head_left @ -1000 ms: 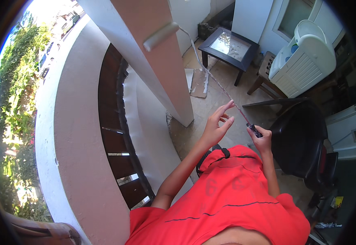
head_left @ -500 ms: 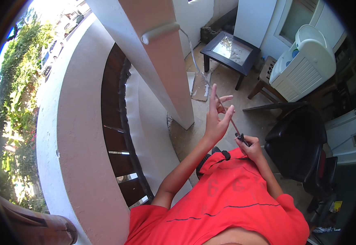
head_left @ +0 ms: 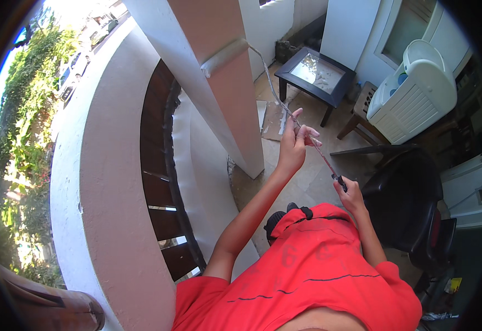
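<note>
A square pillar (head_left: 232, 99) with a pink face and a white side rises beside a curved balcony wall (head_left: 117, 182), with greenery (head_left: 25, 160) outside, a tiled floor (head_left: 315, 179) below and a dark chair (head_left: 401, 187) at the right. The paint roller (head_left: 224, 57) lies slantwise against the pink face, its thin bent rod running down to both hands. The left hand (head_left: 295, 142) has its fingers curled around the rod, partway down; how firmly I cannot tell. The right hand (head_left: 350, 194) has its fingers closed on the roller's black handle (head_left: 339, 182), just above the red shirt (head_left: 313, 270). Cardboard (head_left: 274, 124) lies on the floor near a low table (head_left: 335, 98) with a glass top. Beside that, a white plastic container (head_left: 404, 113) stands tilted in view on a wooden stool (head_left: 367, 99), with round blue shapes (head_left: 401, 79) showing in its opening.
</note>
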### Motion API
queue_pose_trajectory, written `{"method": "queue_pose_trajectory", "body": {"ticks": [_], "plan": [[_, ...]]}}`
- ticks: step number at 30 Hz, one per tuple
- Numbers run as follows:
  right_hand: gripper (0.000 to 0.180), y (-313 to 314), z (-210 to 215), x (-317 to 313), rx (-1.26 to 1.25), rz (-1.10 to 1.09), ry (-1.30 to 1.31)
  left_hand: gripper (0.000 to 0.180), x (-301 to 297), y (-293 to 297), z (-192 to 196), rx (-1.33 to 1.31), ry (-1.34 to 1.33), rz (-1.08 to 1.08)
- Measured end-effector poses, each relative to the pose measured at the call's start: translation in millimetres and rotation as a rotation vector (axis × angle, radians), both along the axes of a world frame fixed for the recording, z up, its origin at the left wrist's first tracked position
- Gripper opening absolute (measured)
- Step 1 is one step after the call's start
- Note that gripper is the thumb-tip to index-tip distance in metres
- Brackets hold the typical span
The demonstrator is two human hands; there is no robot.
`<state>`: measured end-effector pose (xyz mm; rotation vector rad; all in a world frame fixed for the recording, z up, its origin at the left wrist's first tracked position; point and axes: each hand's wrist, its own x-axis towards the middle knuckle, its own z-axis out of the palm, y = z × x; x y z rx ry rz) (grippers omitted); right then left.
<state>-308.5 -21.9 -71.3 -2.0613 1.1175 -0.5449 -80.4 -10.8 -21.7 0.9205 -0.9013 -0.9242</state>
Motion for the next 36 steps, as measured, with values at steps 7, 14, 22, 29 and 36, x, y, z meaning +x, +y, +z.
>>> {"method": "queue_pose_trajectory", "body": {"ticks": [7,14,22,29,36], "plan": [[0.034,-21,20,29,-0.082,0.035,-0.083,0.029,7,-16,40,-0.098,0.072,-0.023],[0.034,-10,13,36,-0.019,0.067,-0.139,0.023,8,-13,27,-0.121,0.182,-0.055],[0.032,16,-12,-3,0.123,0.076,0.013,0.028,-23,10,-39,0.049,0.292,-0.045],[0.033,18,-10,-31,0.133,0.018,0.243,0.030,-42,16,-89,0.203,0.403,-0.033],[0.036,21,-9,-45,0.093,-0.016,0.480,0.027,-43,16,-137,0.396,0.555,-0.127]]}}
